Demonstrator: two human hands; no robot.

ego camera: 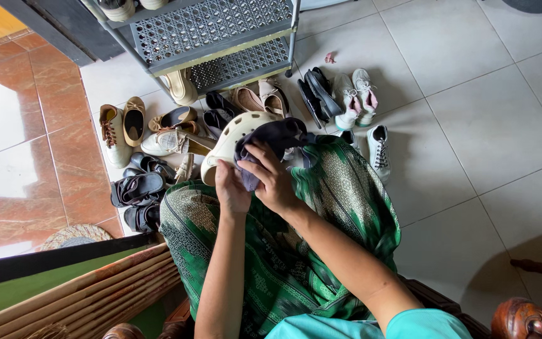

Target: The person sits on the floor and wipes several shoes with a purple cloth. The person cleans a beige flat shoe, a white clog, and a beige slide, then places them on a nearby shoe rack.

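A cream perforated clog [228,143] rests over my knees, and my left hand [230,188] grips its near edge. My right hand [272,177] is closed on a dark grey-blue cloth [274,137] that it presses against the clog's top. I sit with a green patterned skirt [321,207] over my legs. The clog's underside and the far end of the cloth are partly hidden.
Several shoes lie on the tiled floor ahead: tan slip-ons [134,119], black sandals [138,188], white sneakers [354,94], a lone white sneaker [379,150]. A grey metal shoe rack [214,31] stands behind them. A wooden chair arm [519,317] is at lower right, a woven mat [75,235] at left.
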